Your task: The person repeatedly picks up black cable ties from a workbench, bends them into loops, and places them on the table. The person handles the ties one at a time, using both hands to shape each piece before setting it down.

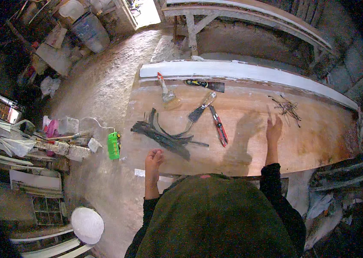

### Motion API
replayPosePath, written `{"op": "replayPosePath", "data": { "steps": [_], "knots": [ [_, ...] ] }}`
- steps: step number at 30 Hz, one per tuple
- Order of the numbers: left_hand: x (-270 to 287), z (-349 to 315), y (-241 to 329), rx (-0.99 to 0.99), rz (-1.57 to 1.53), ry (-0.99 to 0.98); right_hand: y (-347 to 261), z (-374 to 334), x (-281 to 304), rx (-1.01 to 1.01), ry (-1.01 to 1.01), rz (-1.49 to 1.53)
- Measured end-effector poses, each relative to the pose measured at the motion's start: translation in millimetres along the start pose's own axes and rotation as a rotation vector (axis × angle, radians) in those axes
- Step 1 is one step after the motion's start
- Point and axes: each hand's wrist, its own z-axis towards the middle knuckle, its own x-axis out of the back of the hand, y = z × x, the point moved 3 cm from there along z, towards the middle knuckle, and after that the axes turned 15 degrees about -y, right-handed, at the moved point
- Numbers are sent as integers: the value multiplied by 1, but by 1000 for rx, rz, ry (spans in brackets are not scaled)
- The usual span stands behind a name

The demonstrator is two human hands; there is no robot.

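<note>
My left hand is at the near left edge of the wooden board, fingers curled together. What they hold, if anything, I cannot make out. Just beyond it lies a bundle of dark flat strips. Over the right part of the board, my right hand has its fingers stretched away from me, left of a tangle of thin dark wires. Between my hands rest a red and black utility knife and a putty knife. Behind them are a paintbrush and a second, yellow-and-black-handled scraper.
A long white-painted strip runs along the far edge of the wooden board. To the left are a bright green box with a white cord and a cluttered pile. A white round bucket lid is lower left; a bench stands behind.
</note>
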Motion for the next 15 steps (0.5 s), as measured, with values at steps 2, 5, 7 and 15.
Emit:
{"op": "replayPosePath", "data": {
  "steps": [2, 5, 7, 15],
  "knots": [
    [-16, 1, 2, 7, 4, -19, -38, -15, -17, 34, -99, -126],
    [-28, 1, 5, 36, 8, 2, -123, -59, -50, 347, -514, 37],
    [-37, 4, 11, 35, -22, -21, -145, -92, -100, 354, -975, 357],
    [-28, 5, 13, -1, -28, 2, -221, -105, -151, 907, -736, -7]
  ]
}}
